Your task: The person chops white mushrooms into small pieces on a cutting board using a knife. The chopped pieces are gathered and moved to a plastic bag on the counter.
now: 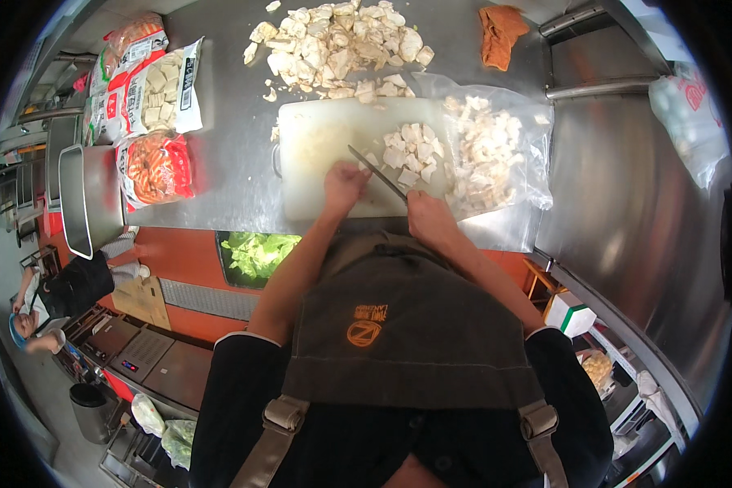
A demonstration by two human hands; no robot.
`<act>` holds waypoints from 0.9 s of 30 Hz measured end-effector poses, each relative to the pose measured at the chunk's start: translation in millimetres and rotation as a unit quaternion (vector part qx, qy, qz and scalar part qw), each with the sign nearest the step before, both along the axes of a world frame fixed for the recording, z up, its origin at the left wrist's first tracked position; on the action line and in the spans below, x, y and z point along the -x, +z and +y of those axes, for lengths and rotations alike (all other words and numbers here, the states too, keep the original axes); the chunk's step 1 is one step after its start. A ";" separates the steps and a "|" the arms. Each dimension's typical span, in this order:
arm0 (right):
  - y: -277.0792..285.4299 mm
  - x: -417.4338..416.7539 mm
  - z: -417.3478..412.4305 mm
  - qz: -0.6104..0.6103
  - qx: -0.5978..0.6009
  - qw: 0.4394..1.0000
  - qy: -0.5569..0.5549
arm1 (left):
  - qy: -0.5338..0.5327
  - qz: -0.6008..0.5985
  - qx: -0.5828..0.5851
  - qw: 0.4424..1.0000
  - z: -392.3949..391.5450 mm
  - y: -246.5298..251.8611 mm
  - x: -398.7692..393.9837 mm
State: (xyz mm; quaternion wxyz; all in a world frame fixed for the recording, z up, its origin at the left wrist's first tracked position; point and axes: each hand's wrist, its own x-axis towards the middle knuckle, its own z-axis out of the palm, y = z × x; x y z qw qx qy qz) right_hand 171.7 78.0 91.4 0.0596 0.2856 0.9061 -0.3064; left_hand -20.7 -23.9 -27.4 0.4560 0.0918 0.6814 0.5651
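Note:
My right hand (430, 213) grips the handle of a kitchen knife (375, 171), its blade slanting up and left over a white cutting board (311, 198). My left hand (344, 186) has its fingers curled beside the blade, close to a small pale piece (369, 160); whether it grips that piece is hidden. Right of the blade lies a heap of pale cut chunks (412, 149), possibly mushroom. A clear plastic bag (494, 146) with more cut pieces overlaps the board's right side. Beyond the board, larger pale chunks (341, 46) are piled on the steel table (232, 110).
Printed food bags (158, 91) and a red-and-white bag (155, 168) lie at the left, beside a steel container (91, 201). An orange-brown cloth (500, 36) lies at the far right. Below the table edge sits a crate of green leaves (259, 253). Another person (67, 293) is at the left.

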 end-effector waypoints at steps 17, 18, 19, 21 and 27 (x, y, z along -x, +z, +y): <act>-7.5 5.0 2.7 0.016 0.019 1.000 -0.013 | -0.022 0.049 0.006 0.999 -2.6 -18.1 -0.3; -9.3 4.9 3.0 0.020 0.019 0.999 -0.018 | -0.012 0.027 -0.007 1.000 -0.7 -15.9 0.6; -13.9 6.4 2.0 0.032 0.013 0.999 -0.017 | -0.002 0.006 -0.020 1.000 0.9 -13.6 1.3; -29.5 15.2 -2.9 0.057 0.002 0.998 -0.017 | -0.009 -0.007 -0.017 1.000 2.0 -12.4 2.9; -54.1 50.1 6.2 0.068 0.012 0.997 -0.032 | 0.006 -0.008 -0.020 1.000 -2.9 -15.8 -1.0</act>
